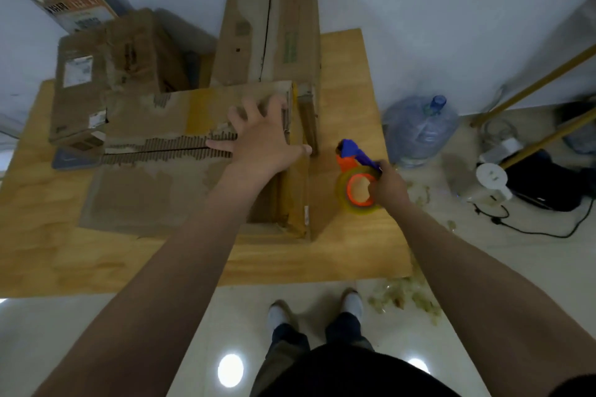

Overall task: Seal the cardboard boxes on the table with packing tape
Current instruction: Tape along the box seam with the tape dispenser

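**A:** What is seen at the far left?

**B:** A printed carton (69,1) is leaned against the wall, behind the wooden table (48,235). On the table's back left corner a worn box (96,74) is set, with a white label stuck on it.

**A:** And toward the middle?

**B:** A large box (154,184) is laid flat across the table, touching the worn box. Its two top flaps are met at a seam (167,150), along which the paper is torn and the corrugation is bared. Behind it a tall box (274,32) is stood, its flaps closed along a dark line.

**A:** How are the hands held?

**B:** The left hand (263,138) is pressed flat on the large box near its right end, with the fingers spread wide across the seam. The right hand (388,185) is curled round the handle of a blue and orange tape dispenser (350,155). The dispenser is held over the table just right of the large box, apart from it. A tape roll (342,195) of yellowish clear tape is carried on it.

**A:** What is found further right?

**B:** A water bottle (419,129) is stood on the floor beside the table. Crumpled scraps (403,300) are scattered by the table's near corner, and a black cable (532,229) is trailed across the tiles.
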Action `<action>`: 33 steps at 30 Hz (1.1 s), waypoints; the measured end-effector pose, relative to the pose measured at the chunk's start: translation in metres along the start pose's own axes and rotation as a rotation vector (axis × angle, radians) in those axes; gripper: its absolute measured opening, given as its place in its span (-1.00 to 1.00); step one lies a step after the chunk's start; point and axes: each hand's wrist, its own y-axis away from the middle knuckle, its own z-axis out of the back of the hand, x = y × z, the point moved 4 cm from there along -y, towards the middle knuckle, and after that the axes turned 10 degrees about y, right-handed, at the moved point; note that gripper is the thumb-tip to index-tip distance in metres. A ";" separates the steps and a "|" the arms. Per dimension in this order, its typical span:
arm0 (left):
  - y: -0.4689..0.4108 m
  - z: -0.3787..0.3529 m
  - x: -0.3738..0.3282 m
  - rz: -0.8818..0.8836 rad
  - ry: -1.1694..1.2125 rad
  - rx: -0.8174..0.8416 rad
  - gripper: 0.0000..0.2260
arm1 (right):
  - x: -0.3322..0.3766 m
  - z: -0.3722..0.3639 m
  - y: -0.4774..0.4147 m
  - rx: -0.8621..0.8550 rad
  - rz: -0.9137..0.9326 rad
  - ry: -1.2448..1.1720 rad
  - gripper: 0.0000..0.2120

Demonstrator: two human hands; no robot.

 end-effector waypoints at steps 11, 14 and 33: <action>0.030 0.093 0.006 -0.069 0.818 -0.060 -0.68 | 0.173 0.149 0.072 -0.457 0.474 -0.269 -0.32; 0.034 0.122 0.015 0.026 1.122 0.051 -0.66 | 0.216 0.158 0.096 -0.472 0.560 -0.224 -0.36; 0.011 0.210 0.149 0.101 1.203 0.137 -0.90 | 0.355 0.092 0.140 -0.540 0.827 -0.064 -0.39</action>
